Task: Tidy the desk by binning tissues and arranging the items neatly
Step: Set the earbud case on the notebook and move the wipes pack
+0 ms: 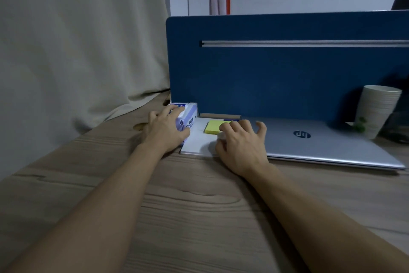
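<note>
Wooden desk (199,206): left hand (164,131) fingers grip the tissue pack (188,115); right hand (241,146) fingers spread, touching yellow sticky notes (213,126).

The surface (199,206) is grey-brown with a wavy wood grain. The far partition (287,77) is deep blue, crossed by a pale grey rail (309,43). The laptop (321,146) is silver with a dark blue round logo. The sticky notes (213,127) are yellow. The wipes pack (188,115) is white with blue and purple print. The stacked cups (376,111) are off-white with green marks. The curtain (77,40) at left is beige.
</note>
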{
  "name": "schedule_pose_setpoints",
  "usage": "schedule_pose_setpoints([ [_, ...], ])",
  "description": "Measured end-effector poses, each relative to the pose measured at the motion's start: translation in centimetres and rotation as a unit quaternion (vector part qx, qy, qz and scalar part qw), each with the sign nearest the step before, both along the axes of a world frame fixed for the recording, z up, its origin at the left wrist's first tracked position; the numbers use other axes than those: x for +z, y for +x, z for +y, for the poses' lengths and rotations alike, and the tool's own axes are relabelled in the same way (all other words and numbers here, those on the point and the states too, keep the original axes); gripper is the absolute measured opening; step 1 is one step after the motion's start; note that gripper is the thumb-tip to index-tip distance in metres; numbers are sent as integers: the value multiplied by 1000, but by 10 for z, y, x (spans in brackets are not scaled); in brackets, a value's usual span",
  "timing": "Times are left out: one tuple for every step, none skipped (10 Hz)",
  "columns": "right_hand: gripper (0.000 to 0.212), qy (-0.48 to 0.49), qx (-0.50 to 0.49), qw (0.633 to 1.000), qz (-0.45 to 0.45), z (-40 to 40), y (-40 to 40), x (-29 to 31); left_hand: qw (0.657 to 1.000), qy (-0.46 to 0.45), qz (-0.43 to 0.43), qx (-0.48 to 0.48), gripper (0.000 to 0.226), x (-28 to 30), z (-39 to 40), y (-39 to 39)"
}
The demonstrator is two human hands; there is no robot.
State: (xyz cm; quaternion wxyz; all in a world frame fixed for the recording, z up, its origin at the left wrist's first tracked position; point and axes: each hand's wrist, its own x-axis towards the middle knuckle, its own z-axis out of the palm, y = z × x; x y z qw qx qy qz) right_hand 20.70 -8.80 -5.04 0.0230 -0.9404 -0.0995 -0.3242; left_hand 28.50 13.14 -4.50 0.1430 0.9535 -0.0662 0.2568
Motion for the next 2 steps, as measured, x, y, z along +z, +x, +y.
schedule_pose_setpoints([
  [29, 30, 0, 1000, -8, -1, -1, 1, 1000, -7, -23, -16, 67, -2, -4, 13],
  [33, 43, -7, 999, 2, -6, -2, 2, 998, 4, -55, -26, 73, -8, -1, 5],
])
